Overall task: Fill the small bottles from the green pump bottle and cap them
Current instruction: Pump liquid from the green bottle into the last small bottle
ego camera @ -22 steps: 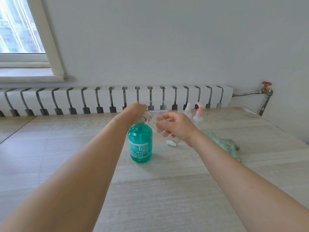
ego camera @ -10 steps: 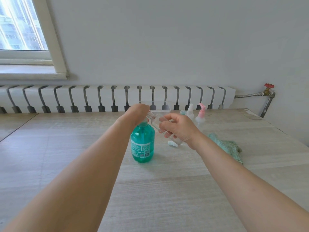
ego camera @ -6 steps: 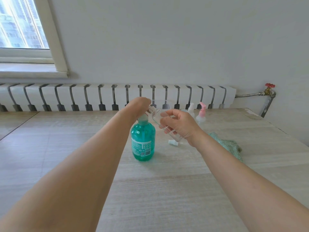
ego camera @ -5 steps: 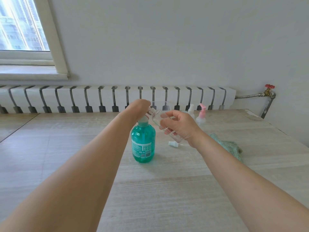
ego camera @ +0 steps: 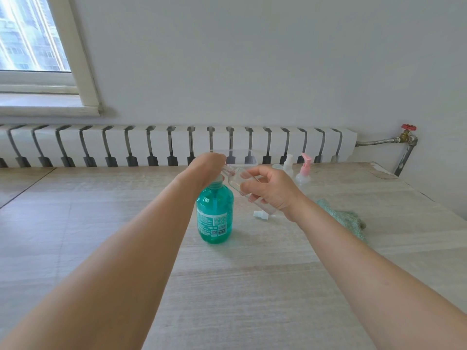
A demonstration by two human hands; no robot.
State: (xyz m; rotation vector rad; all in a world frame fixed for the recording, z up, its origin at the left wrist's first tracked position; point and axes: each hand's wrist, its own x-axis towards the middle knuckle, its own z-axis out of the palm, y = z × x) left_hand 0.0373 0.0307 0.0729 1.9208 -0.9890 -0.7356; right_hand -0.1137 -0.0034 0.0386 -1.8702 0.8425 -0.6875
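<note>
A person's left hand (ego camera: 211, 164) rests on top of the pump of the green pump bottle (ego camera: 214, 214), which stands upright near the middle of the table (ego camera: 252, 286); how the fingers lie on the pump head cannot be told, as the back of the hand hides them. The right hand (ego camera: 271, 192) has its fingers curled round a small clear bottle (ego camera: 249, 189), tilted with its open neck up against the pump's nozzle. To do the filling well, the neck should probably sit right under the spout before each press, and the presses should likely be slow and full so nothing runs down the outside. The green bottle is translucent teal, rounded, with a printed label facing the camera and liquid nearly to the shoulder. The clear bottle looks empty or nearly so, though that is hard to judge. A small white cap (ego camera: 260, 214) lies on the table just beside the right wrist. Farther back stand a white-topped bottle (ego camera: 288, 165) and a pink-topped bottle (ego camera: 303, 171), with a green cloth (ego camera: 343, 219) to the right
</note>
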